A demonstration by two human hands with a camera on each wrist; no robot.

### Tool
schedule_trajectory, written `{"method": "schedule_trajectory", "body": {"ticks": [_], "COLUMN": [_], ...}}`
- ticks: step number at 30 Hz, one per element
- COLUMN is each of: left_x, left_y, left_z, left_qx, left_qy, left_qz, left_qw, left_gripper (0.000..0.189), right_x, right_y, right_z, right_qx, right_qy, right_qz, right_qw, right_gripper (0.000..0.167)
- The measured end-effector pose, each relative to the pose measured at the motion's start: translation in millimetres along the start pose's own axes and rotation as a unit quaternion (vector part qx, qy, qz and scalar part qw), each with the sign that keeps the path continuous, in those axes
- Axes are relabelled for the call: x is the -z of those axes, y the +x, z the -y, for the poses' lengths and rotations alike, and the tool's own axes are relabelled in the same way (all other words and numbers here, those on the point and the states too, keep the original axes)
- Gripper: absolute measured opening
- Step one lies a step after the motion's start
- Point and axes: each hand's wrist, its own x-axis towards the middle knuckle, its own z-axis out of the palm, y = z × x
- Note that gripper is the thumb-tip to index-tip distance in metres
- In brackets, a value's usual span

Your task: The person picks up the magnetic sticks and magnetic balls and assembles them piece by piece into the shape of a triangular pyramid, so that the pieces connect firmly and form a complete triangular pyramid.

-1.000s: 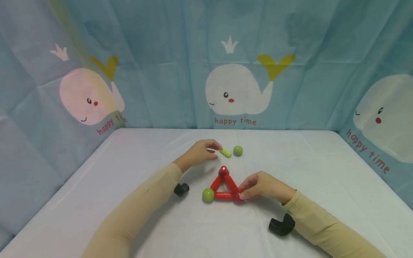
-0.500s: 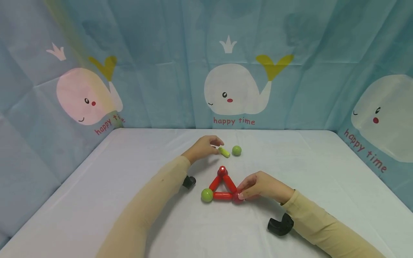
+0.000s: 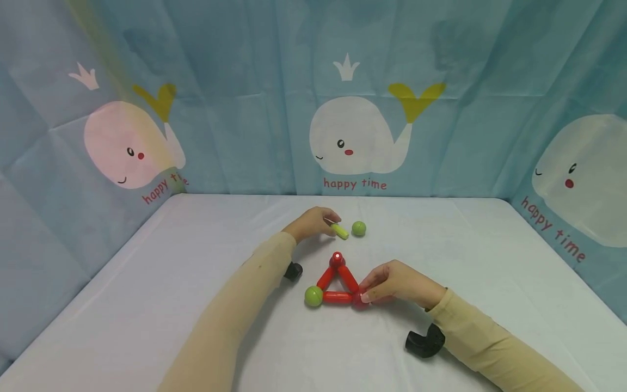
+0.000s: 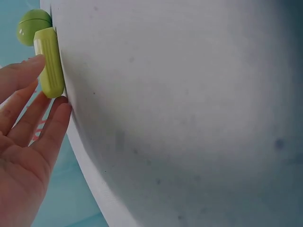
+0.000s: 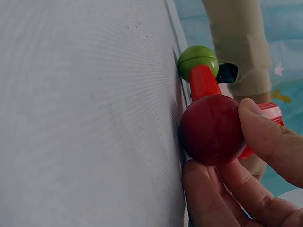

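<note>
In the head view my left hand (image 3: 315, 222) is at a yellow-green rod (image 3: 340, 231) on the far part of the table. Its thumb and fingers pinch the rod's near end; the left wrist view shows the thumb against the ribbed rod (image 4: 49, 66). My right hand (image 3: 404, 284) holds a dark red ball (image 5: 213, 130) at one corner of a triangle. Red rods (image 3: 338, 297) form the triangle's sides. A green ball (image 3: 313, 296) makes its left corner, and a red piece with a white tip (image 3: 337, 258) marks the far corner.
A second green ball (image 3: 359, 228) lies just right of the yellow-green rod. The white table (image 3: 460, 245) meets a blue whale-print curtain (image 3: 245, 141) behind. Black curved pieces, one near the right sleeve (image 3: 425, 342), are at both forearms.
My left hand has moved slightly right and forward, and its fingers have closed in on the yellow-green rod. The right hand stays on the dark red ball.
</note>
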Motion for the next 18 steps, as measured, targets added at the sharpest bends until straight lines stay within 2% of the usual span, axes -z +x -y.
{"method": "schedule_trajectory", "body": {"ticks": [10, 18], "left_x": [0.0, 5.4], "left_y": [4.1, -7.0], "left_z": [1.8, 4.8], "left_qx": [-0.006, 0.028], "left_qy": [0.06, 0.079], "left_qz": [-0.006, -0.014], "left_qw": [0.9981, 0.9964], "left_gripper": [0.02, 0.014], "right_x": [0.7, -0.4], "right_y": [0.8, 1.7], "right_z": [0.8, 0.4], "right_qx": [0.0, -0.01], "right_qy": [0.0, -0.008], "right_qz": [-0.002, -0.024], "right_qw": [1.0, 0.9996], "right_gripper": [0.027, 0.027]}}
